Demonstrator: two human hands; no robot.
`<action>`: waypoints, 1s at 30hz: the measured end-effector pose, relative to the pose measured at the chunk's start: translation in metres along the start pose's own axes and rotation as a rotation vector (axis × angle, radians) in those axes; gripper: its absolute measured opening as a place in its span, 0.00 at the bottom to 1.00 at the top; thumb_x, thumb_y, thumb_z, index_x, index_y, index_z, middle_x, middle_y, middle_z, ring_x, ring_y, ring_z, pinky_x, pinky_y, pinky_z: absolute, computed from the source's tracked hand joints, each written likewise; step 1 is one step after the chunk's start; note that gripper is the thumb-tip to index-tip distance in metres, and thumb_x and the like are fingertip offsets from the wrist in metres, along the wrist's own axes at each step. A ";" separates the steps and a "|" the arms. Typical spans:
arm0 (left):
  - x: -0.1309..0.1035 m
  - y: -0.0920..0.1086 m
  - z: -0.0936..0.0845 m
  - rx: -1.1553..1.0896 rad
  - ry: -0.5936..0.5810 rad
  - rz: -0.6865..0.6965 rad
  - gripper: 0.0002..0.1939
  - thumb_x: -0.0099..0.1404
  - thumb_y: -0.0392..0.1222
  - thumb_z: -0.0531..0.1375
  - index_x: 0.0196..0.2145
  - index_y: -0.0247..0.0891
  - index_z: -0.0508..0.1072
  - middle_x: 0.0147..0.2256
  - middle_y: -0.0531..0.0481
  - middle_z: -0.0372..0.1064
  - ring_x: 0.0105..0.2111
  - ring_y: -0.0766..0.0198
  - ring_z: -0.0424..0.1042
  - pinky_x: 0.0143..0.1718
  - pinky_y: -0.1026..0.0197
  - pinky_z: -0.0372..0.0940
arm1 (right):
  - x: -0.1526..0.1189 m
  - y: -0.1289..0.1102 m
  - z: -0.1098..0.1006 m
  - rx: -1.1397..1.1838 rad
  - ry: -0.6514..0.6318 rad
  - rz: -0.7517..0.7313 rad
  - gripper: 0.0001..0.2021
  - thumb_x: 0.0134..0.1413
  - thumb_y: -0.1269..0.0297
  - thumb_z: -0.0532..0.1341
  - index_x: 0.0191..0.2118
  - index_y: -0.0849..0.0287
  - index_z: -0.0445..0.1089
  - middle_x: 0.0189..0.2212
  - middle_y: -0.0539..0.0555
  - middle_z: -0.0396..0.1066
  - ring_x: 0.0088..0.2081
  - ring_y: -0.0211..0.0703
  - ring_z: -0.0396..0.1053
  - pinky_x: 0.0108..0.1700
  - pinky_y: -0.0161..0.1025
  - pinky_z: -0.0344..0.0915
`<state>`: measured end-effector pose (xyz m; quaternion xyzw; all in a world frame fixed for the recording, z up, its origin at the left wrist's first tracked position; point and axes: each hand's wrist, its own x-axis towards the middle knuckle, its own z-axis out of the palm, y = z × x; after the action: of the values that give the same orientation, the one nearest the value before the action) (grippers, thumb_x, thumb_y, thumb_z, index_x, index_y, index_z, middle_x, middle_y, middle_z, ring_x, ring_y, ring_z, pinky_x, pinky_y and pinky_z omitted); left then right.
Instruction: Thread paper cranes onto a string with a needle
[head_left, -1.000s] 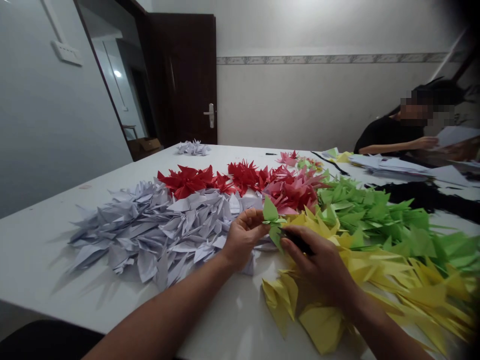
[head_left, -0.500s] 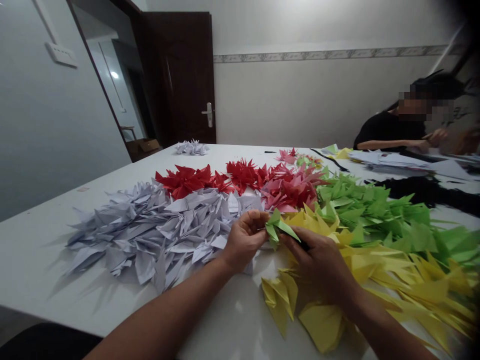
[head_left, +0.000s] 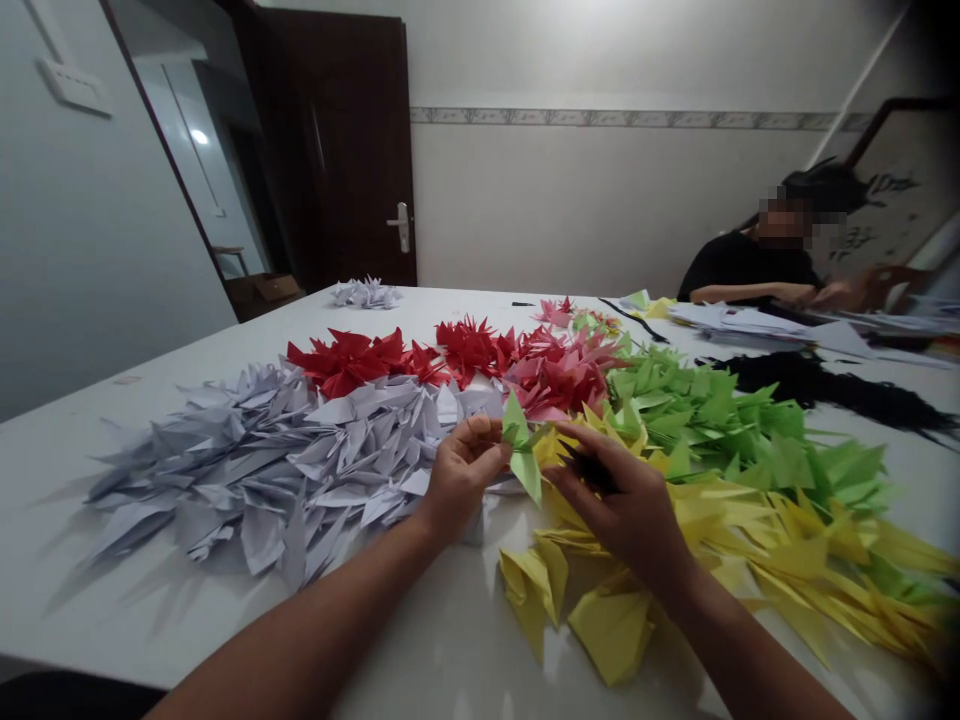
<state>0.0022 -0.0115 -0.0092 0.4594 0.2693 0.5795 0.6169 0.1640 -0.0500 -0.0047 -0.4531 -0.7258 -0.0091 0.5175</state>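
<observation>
My left hand pinches a light green folded-paper crane between thumb and fingers, its pointed wings spread up and down. My right hand is just to the right of it, thumb and fingers curled around a dark pointed thing whose kind I cannot make out. Whether its fingertips touch the crane is unclear. Under and beside my right hand lie yellow folded papers, two of them nearer to me. A large heap of white folded papers spreads left of my hands.
Beyond my hands lie red paper cranes, pink ones and a green heap on the white table. Black strands and paper sheets lie at right, near a seated person. A small white pile sits far back.
The green crane has turned, and its wings now stand apart, up and down. My right hand has drawn slightly back from it, baring the dark thing's tip. The view has swung right.
</observation>
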 end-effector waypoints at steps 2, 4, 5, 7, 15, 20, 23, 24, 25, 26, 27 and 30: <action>-0.002 0.000 0.001 0.008 -0.063 -0.009 0.16 0.44 0.43 0.70 0.31 0.34 0.73 0.28 0.51 0.72 0.27 0.69 0.69 0.31 0.66 0.65 | 0.000 0.000 -0.001 -0.009 0.005 -0.035 0.14 0.53 0.63 0.61 0.46 0.57 0.70 0.36 0.55 0.76 0.33 0.41 0.74 0.35 0.36 0.71; -0.003 -0.002 0.001 0.022 -0.122 -0.012 0.16 0.45 0.43 0.71 0.30 0.34 0.74 0.28 0.50 0.72 0.28 0.68 0.69 0.32 0.66 0.65 | 0.001 -0.002 -0.002 -0.017 -0.005 -0.085 0.09 0.54 0.65 0.60 0.41 0.57 0.72 0.33 0.54 0.76 0.33 0.41 0.74 0.34 0.36 0.71; -0.004 -0.002 0.001 0.025 -0.136 -0.012 0.16 0.45 0.43 0.71 0.31 0.34 0.74 0.28 0.50 0.72 0.28 0.68 0.69 0.32 0.66 0.65 | 0.002 -0.002 -0.003 -0.015 -0.010 -0.106 0.07 0.54 0.66 0.59 0.39 0.56 0.72 0.31 0.53 0.75 0.32 0.41 0.73 0.34 0.36 0.70; -0.004 -0.004 0.001 0.022 -0.124 -0.010 0.16 0.46 0.43 0.70 0.32 0.34 0.74 0.28 0.51 0.72 0.28 0.68 0.70 0.32 0.66 0.65 | 0.004 -0.004 -0.005 -0.008 -0.007 -0.142 0.05 0.54 0.67 0.59 0.35 0.56 0.72 0.28 0.53 0.74 0.29 0.39 0.73 0.31 0.34 0.69; -0.005 -0.001 0.000 0.124 -0.028 0.016 0.15 0.48 0.39 0.67 0.34 0.34 0.72 0.30 0.51 0.71 0.25 0.69 0.70 0.28 0.66 0.67 | 0.014 0.025 -0.051 -0.318 0.387 0.082 0.09 0.52 0.60 0.61 0.36 0.57 0.74 0.32 0.56 0.75 0.33 0.47 0.73 0.38 0.42 0.68; -0.005 -0.003 0.001 0.148 -0.044 0.035 0.13 0.48 0.37 0.66 0.33 0.33 0.72 0.29 0.52 0.70 0.24 0.70 0.70 0.28 0.66 0.66 | 0.018 0.064 -0.083 -0.532 0.583 0.373 0.19 0.50 0.55 0.61 0.37 0.68 0.76 0.30 0.63 0.75 0.32 0.51 0.72 0.36 0.42 0.65; -0.004 -0.005 0.000 0.151 -0.048 0.035 0.12 0.47 0.36 0.65 0.32 0.33 0.72 0.29 0.52 0.69 0.24 0.70 0.70 0.28 0.66 0.66 | 0.018 0.077 -0.093 -0.624 0.530 0.468 0.20 0.49 0.54 0.60 0.37 0.68 0.76 0.30 0.64 0.76 0.33 0.52 0.72 0.35 0.40 0.63; -0.004 -0.005 0.000 0.155 -0.047 0.033 0.12 0.48 0.36 0.65 0.32 0.33 0.72 0.29 0.52 0.69 0.24 0.70 0.70 0.28 0.66 0.66 | 0.018 0.080 -0.095 -0.661 0.494 0.514 0.20 0.50 0.54 0.59 0.38 0.67 0.76 0.31 0.64 0.76 0.34 0.53 0.72 0.35 0.40 0.62; -0.004 -0.006 -0.001 0.160 -0.047 0.034 0.12 0.48 0.36 0.65 0.33 0.34 0.72 0.29 0.52 0.69 0.24 0.70 0.70 0.29 0.66 0.66 | 0.018 0.083 -0.096 -0.701 0.459 0.563 0.19 0.50 0.55 0.59 0.39 0.66 0.76 0.32 0.64 0.76 0.35 0.53 0.71 0.35 0.40 0.61; -0.004 -0.007 -0.001 0.163 -0.049 0.038 0.12 0.48 0.36 0.65 0.32 0.34 0.72 0.29 0.52 0.69 0.25 0.70 0.70 0.29 0.66 0.66 | 0.018 0.086 -0.096 -0.740 0.435 0.611 0.19 0.50 0.55 0.58 0.39 0.65 0.76 0.32 0.63 0.76 0.35 0.53 0.71 0.34 0.40 0.60; -0.004 -0.007 -0.002 0.167 -0.052 0.041 0.12 0.48 0.37 0.64 0.32 0.34 0.72 0.30 0.52 0.69 0.25 0.70 0.70 0.29 0.65 0.66 | 0.017 0.089 -0.095 -0.771 0.418 0.651 0.18 0.49 0.56 0.58 0.39 0.64 0.76 0.32 0.63 0.75 0.34 0.53 0.70 0.32 0.40 0.58; -0.004 -0.008 -0.002 0.186 -0.066 0.050 0.11 0.48 0.37 0.64 0.32 0.34 0.71 0.29 0.52 0.69 0.25 0.70 0.69 0.29 0.65 0.65 | 0.015 0.097 -0.093 -0.805 0.387 0.708 0.17 0.46 0.57 0.61 0.38 0.63 0.76 0.26 0.60 0.73 0.27 0.51 0.67 0.29 0.40 0.54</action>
<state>0.0031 -0.0143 -0.0181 0.5400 0.2900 0.5520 0.5653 0.2967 -0.0282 0.0056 -0.8203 -0.3609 -0.1936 0.3992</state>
